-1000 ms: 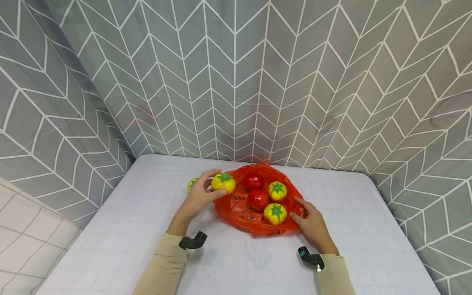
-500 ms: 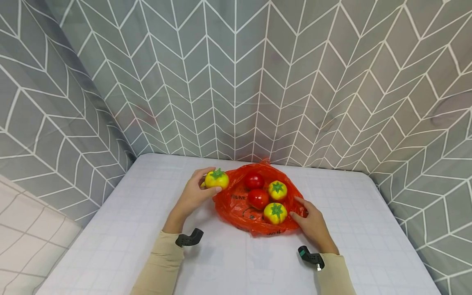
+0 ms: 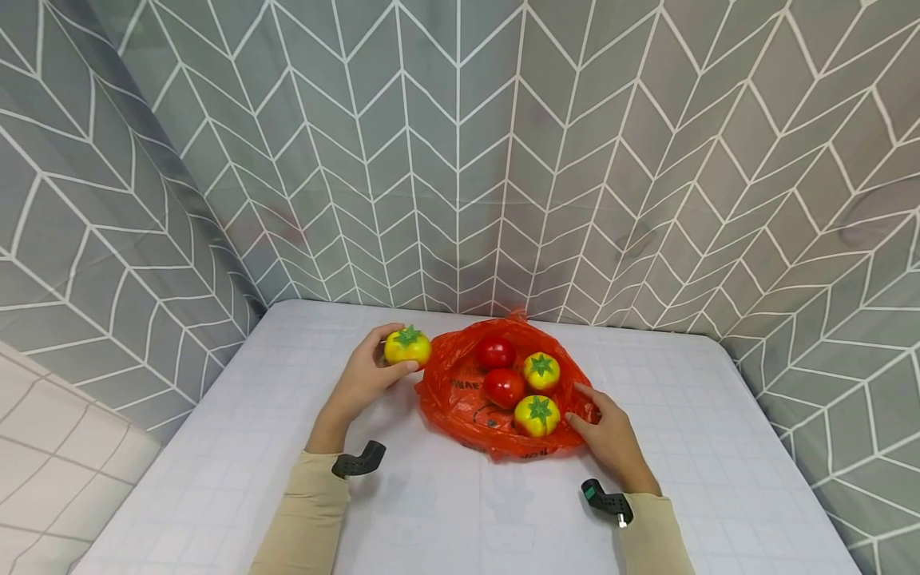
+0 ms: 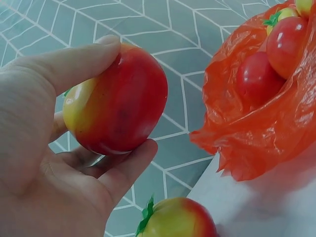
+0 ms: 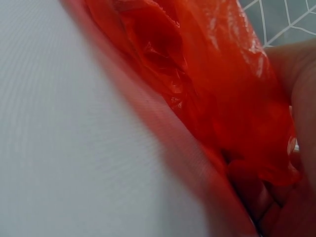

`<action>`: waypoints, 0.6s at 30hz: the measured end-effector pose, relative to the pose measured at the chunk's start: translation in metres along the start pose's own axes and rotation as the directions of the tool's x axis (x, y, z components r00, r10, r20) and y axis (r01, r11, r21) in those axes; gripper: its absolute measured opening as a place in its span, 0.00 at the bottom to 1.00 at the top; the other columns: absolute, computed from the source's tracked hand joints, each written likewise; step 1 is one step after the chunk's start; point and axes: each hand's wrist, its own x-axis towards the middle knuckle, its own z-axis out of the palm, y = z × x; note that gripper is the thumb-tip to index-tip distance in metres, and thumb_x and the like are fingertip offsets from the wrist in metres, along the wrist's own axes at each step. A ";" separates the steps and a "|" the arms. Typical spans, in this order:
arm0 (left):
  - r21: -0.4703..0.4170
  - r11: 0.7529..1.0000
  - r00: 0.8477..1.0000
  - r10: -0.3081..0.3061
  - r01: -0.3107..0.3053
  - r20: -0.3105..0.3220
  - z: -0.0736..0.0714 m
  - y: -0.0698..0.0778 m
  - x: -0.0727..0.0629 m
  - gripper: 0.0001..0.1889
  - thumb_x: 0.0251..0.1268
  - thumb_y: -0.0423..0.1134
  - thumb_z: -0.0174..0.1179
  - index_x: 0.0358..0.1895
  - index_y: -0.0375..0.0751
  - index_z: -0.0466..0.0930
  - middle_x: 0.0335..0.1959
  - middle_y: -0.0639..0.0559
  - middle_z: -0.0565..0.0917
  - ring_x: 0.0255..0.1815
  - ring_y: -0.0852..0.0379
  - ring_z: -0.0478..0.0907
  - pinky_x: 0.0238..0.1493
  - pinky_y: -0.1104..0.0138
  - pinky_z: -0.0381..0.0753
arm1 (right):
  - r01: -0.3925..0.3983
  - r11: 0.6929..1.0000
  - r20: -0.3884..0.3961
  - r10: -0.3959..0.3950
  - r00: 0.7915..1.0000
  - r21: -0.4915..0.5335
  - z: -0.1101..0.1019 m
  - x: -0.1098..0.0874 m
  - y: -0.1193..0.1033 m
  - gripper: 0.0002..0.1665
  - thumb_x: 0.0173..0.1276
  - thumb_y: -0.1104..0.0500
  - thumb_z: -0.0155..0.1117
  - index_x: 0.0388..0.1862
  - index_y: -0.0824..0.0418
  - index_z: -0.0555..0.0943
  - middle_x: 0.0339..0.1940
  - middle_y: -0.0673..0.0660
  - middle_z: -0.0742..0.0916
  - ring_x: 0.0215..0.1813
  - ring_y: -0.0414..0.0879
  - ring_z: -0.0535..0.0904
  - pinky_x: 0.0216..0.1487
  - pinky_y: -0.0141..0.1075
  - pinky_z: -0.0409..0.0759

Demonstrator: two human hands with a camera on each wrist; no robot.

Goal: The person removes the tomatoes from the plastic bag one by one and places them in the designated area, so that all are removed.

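My left hand (image 3: 352,383) holds a yellow-and-red tomato (image 3: 407,347) with a green leafy top, just left of the open red plastic bag (image 3: 447,419). In the left wrist view, my thumb lies over the upper side of this tomato (image 4: 131,101) and fingers support it from below. Another tomato (image 4: 180,219) shows beneath that hand; the head view hides it. Inside the bag lie two red-side-up tomatoes (image 3: 504,388) and two yellow ones (image 3: 537,416) with green tops. My right hand (image 3: 611,443) grips the bag's right rim, fingers partly hidden by the plastic (image 5: 222,94).
The bag rests on a white-covered table (image 3: 460,511). A grey curtain (image 3: 460,160) with white chevron lines stands behind the table and on both sides. Black camera mounts (image 3: 359,461) sit on both wrists.
My left hand has moved left with the tomato, from the bag's left edge to beside it. The tomato seen behind that hand is now hidden. My right hand stays at the bag's rim.
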 end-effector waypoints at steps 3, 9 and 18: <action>0.018 1.000 1.000 -0.013 0.013 -0.006 -0.002 -0.002 0.000 0.39 0.58 0.47 0.74 0.71 0.45 0.66 0.65 0.46 0.72 0.64 0.45 0.71 0.61 0.53 0.77 | -0.004 1.000 0.003 0.004 1.000 0.001 0.000 0.000 -0.001 0.37 0.71 0.49 0.65 0.76 0.57 0.67 0.73 0.67 0.70 0.74 0.66 0.62 0.70 0.62 0.63; 0.056 0.997 0.998 -0.046 0.048 -0.040 -0.007 -0.003 0.000 0.40 0.57 0.53 0.73 0.72 0.50 0.66 0.65 0.47 0.72 0.64 0.44 0.71 0.59 0.52 0.79 | -0.004 1.000 0.010 0.004 1.000 0.001 -0.001 0.000 -0.003 0.37 0.72 0.49 0.64 0.76 0.57 0.67 0.74 0.67 0.69 0.75 0.66 0.61 0.71 0.62 0.61; 0.121 0.990 0.993 -0.065 0.076 -0.095 -0.017 -0.003 -0.001 0.41 0.58 0.55 0.72 0.73 0.52 0.65 0.68 0.48 0.72 0.65 0.47 0.70 0.64 0.52 0.75 | 0.004 1.000 0.008 -0.004 1.000 -0.001 -0.001 -0.001 -0.002 0.37 0.72 0.49 0.64 0.76 0.57 0.67 0.74 0.67 0.69 0.75 0.66 0.60 0.71 0.62 0.61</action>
